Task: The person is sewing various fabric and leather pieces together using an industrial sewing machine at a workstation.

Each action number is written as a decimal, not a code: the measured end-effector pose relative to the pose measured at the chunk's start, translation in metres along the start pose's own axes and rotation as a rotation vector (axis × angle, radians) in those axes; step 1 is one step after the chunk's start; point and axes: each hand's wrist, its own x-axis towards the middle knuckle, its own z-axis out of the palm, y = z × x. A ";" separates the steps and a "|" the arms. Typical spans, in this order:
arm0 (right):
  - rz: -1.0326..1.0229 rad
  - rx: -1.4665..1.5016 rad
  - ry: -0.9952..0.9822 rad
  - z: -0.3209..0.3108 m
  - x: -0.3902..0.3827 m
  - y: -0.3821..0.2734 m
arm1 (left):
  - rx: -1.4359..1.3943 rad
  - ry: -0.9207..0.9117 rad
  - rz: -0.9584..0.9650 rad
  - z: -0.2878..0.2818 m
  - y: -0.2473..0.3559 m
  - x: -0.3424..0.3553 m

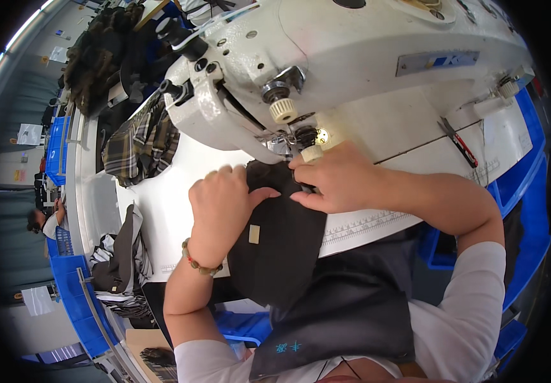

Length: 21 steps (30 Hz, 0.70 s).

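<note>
A dark brown-black fabric piece point(282, 246) with a small cream label point(254, 234) lies on the white sewing table, its far end by the presser foot of a white sewing machine point(352, 57). It hangs over the front edge toward my apron. At its left edge, my left hand point(221, 203), with a beaded bracelet at the wrist, has curled fingers and its thumb laid on the cloth. My right hand point(333, 180) pinches the fabric's right edge just in front of the needle area; the fingertips are partly hidden there. A small lamp point(322, 136) lights that spot.
Red-handled snips point(460, 145) lie on the table at right, beyond a printed ruler strip point(365, 228). Plaid cloth point(141, 143) and stacked dark pieces point(119, 258) are at left. Blue bins point(84, 300) flank the table. Another person point(48, 222) sits far left.
</note>
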 end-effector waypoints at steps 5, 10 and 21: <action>-0.008 0.036 0.087 0.008 0.002 0.003 | -0.499 0.206 0.134 0.033 -0.018 0.021; 0.035 0.047 0.060 0.003 0.003 0.002 | -0.862 -0.105 0.069 0.047 -0.026 0.031; -0.016 0.118 0.088 0.001 0.005 0.003 | -1.310 -0.231 0.100 0.043 -0.028 0.022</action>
